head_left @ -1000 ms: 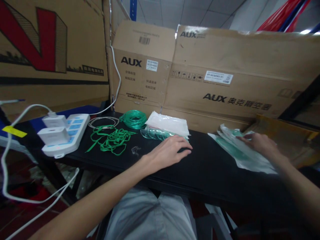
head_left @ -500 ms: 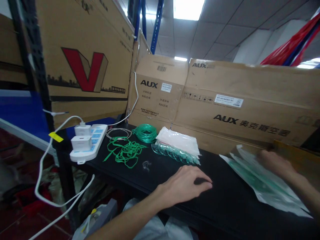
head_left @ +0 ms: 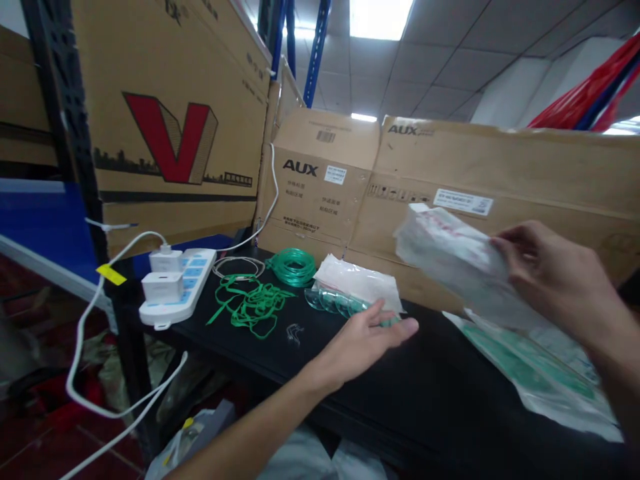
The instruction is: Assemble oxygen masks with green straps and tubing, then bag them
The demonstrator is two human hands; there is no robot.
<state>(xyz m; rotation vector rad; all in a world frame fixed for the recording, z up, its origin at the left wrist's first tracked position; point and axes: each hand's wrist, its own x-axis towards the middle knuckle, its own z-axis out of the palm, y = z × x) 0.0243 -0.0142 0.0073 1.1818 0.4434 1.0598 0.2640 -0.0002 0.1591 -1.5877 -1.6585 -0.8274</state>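
My right hand [head_left: 555, 273] pinches the edge of a white translucent plastic bag [head_left: 450, 253] with faint red print, raised above the black table [head_left: 440, 393]. Below it lie clear-and-white packages [head_left: 530, 360] with green contents. My left hand [head_left: 363, 340] is over the table, palm facing right and fingers apart, with nothing in it. Just behind its fingertips, a row of clear green mask-like cups [head_left: 333, 302] lies in front of a stack of white packets [head_left: 355, 277]. Whether the fingers touch the cups, I cannot tell.
A coil of green tubing [head_left: 293, 267], tangled green elastic straps [head_left: 250, 303] and small clear pieces [head_left: 294, 335] lie to the left. A white power strip [head_left: 185, 287] holds chargers and a cable. Cardboard [head_left: 320, 200] walls the back; a large box [head_left: 175, 133] stands left.
My right hand has lifted a white bag from the packages at right and moved it up and left. My left hand has turned and spread its fingers near the cups.
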